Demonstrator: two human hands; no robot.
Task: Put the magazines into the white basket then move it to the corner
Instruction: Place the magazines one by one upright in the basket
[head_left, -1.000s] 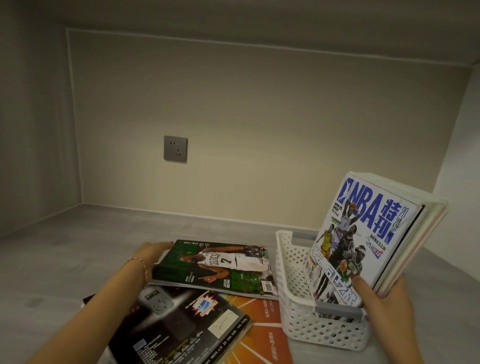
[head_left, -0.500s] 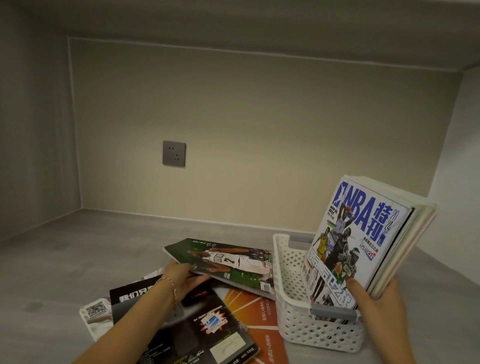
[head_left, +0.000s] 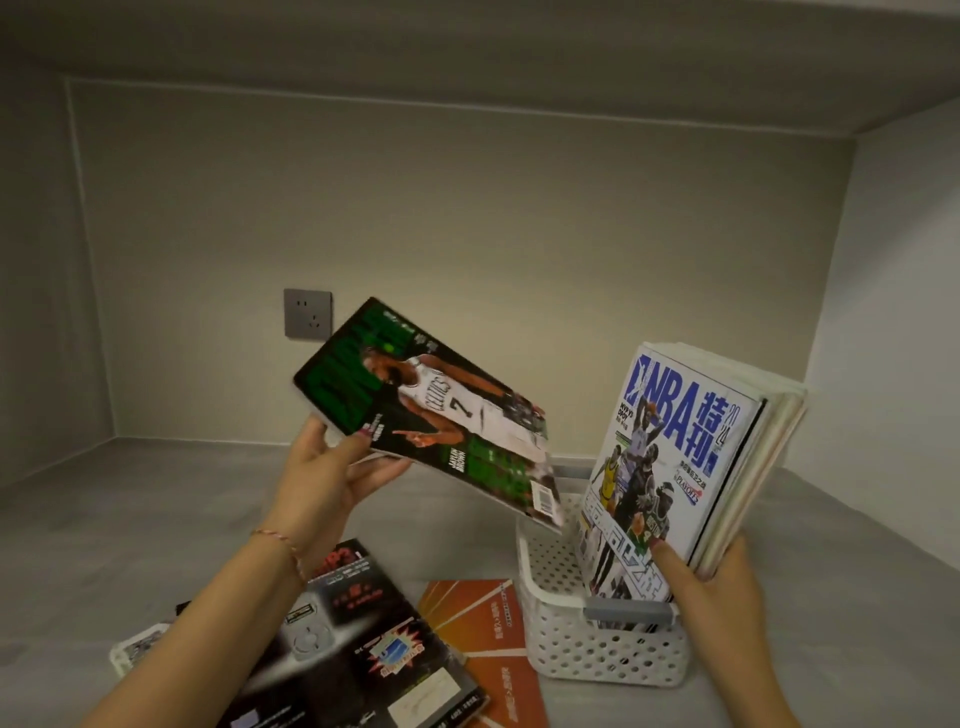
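My left hand (head_left: 332, 467) grips a green magazine (head_left: 431, 410) with a basketball player on its cover, lifted off the surface and tilted, its lower corner over the white basket (head_left: 587, 644). The perforated basket stands at the right on the grey surface. A stack of magazines (head_left: 680, 467), fronted by a white and blue NBA cover, stands upright in the basket. My right hand (head_left: 727, 597) holds that stack at its lower right edge. A black magazine (head_left: 353, 654) and an orange one (head_left: 493, 639) lie flat near me.
A grey wall socket (head_left: 307, 314) sits on the back wall. The grey surface (head_left: 156, 519) is enclosed by walls on the left, back and right, with corners at the back left and back right. A small white printed item (head_left: 137, 649) lies by my left forearm.
My left hand has picked the green magazine up off the pile and raised it toward the basket. My right hand still holds the upright stack.
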